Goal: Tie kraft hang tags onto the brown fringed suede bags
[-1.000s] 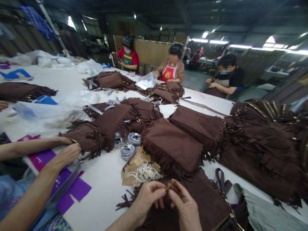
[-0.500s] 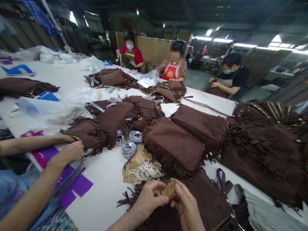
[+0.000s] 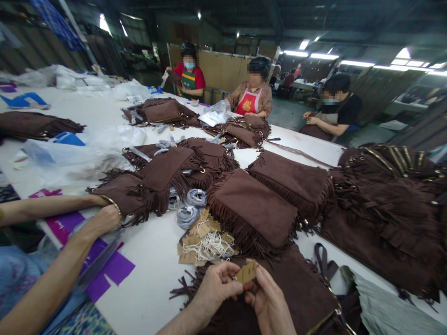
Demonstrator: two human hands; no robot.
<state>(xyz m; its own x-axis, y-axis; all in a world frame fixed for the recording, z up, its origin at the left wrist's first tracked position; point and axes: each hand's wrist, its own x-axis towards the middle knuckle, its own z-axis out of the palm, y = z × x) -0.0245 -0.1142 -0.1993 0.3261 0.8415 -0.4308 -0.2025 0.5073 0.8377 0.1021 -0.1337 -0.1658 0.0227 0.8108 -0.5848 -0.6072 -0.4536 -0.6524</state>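
Note:
Between my two hands is a small tan cardboard hang tag (image 3: 247,272). My left hand (image 3: 218,286) pinches its left edge, and the fingers of my right hand (image 3: 267,295) close on its right side. Both hands are above a brown fringed bag (image 3: 296,286) lying flat, its zipper edge toward the lower right. Just beyond my hands lies a pile of tan tags with white strings (image 3: 209,242). Behind that pile are wrapped grey coiled straps (image 3: 188,216). Another brown fringed bag (image 3: 254,209) lies past my hands.
At left, a co-worker's hands (image 3: 104,216) reach into a brown bag (image 3: 122,190). More fringed bags are heaped at right (image 3: 384,228). Purple paper (image 3: 111,265) and clear plastic bags (image 3: 77,153) lie on the white table (image 3: 139,279). Several people work across it.
The tag has turned slightly between my fingers; my hands have hardly moved. Across the table, the co-worker in the green apron has raised a brown item to the left.

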